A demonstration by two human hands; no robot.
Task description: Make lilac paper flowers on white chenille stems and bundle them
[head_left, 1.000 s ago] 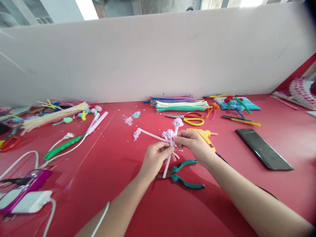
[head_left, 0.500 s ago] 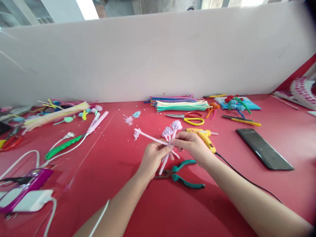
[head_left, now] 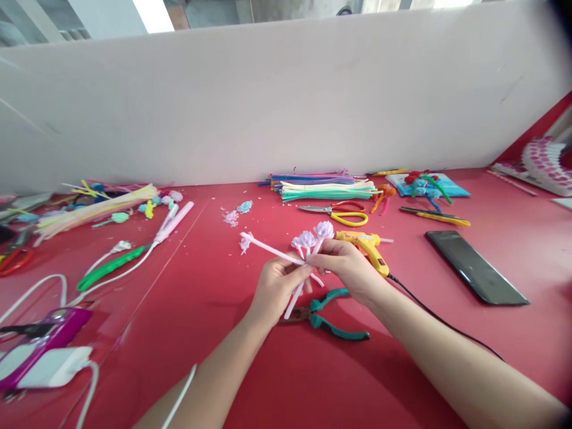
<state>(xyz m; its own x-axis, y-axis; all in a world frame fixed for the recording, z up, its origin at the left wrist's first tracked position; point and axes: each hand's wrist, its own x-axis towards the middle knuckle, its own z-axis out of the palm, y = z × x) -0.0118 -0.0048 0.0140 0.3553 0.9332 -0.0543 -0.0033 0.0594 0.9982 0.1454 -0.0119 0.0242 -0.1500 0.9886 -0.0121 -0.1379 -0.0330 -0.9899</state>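
Several pale lilac pipe-cleaner stems with fluffy flower heads (head_left: 323, 230) cross between my two hands above the red table (head_left: 187, 333). My left hand (head_left: 279, 286) pinches the stems where they cross, its thumb pointing right. From the right, my right hand (head_left: 342, 262) has thumb and fingers closed on the stem just below the heads. One long stem (head_left: 270, 249) sticks out to the left and ends in a small fluffy tuft. Lower stem ends hang over teal-handled pliers (head_left: 335, 330), which lie open on the table.
Beyond my hands lie scissors (head_left: 350, 218), a yellow glue gun (head_left: 366, 243) and bundled pipe cleaners (head_left: 328, 190). A phone (head_left: 473, 268) is at right. At left are a pink heating tool (head_left: 176, 220), a green stick (head_left: 109, 268) and a purple power strip (head_left: 58, 339) with white cables.
The flower heads beside my right hand have shifted and spread slightly, the rightmost one moving right. Both hands keep their hold. The whole view has shifted a little.
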